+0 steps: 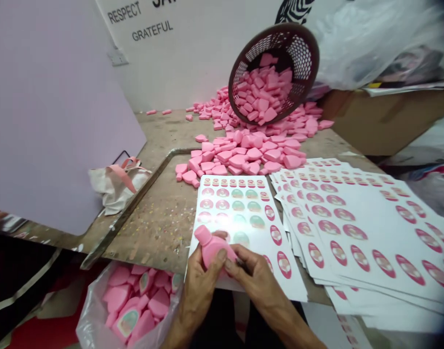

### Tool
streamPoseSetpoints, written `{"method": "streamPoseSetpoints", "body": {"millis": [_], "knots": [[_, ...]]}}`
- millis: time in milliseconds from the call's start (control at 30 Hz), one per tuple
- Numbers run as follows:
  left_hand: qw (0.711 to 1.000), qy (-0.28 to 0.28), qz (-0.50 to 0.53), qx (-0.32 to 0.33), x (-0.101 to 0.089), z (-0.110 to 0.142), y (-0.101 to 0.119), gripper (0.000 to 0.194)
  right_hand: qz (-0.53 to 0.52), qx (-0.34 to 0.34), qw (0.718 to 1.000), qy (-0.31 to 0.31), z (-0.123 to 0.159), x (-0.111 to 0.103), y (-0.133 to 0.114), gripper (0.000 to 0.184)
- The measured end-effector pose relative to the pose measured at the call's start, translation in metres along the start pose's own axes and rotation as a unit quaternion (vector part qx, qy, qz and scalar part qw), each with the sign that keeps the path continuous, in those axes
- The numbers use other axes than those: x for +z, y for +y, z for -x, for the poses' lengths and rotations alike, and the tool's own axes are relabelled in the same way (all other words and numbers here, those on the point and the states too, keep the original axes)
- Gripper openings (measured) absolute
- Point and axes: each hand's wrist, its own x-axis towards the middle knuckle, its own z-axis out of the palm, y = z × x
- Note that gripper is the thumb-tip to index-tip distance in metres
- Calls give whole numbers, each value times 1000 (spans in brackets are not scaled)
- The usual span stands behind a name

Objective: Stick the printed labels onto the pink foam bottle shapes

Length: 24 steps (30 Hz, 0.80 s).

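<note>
In the head view, the left hand point(202, 291) and right hand point(260, 286) sit together at bottom centre, clamped on a pink plastic bottle point(214, 249), its neck pointing upper left and its long axis slanting across the frame. It is held over a sticker sheet point(251, 208) on the counter point(152, 232), below a tilted basket point(273, 72) spilling pink pieces point(244, 155).

Matt pink plastic bottle point(212, 248), glossy white paper sheets point(374, 228), brown plastic basket point(311, 55), rough worktop point(158, 228).

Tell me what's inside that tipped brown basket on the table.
A heap of flat pink plastic bottles lies inside the tilted brown basket. The heap covers the basket's floor, so that cannot be seen.
</note>
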Motion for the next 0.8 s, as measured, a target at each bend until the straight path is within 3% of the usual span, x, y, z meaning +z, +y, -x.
{"method": "streamPoseSetpoints", "body": {"millis": [100,167,233,300,400,600,700,800], "knots": [[997,36,61,-37,7,5,-8,37,52,5,999,6,9,-6,0,35],[995,60,61,-51,8,2,-8,40,168,3,982,84,8,-25,5,38],[996,45,27,-77,10,-5,-6,42,303,-39,933,191,3,-51,15,36],[995,11,-22,-96,15,-13,-4,43,409,-101,877,233,-7,-73,26,28],[993,-18,-96,-73,25,-20,-6,38,501,-160,824,210,-19,-86,39,19],[993,-24,-116,-27,32,-22,-24,33,572,-183,777,190,-23,-71,42,14],[989,-19,-149,-12,31,-22,-27,35,589,-179,768,178,-22,-70,41,16],[988,-24,-149,-17,31,-23,-24,36,572,-181,782,168,-23,-73,41,16]]}}
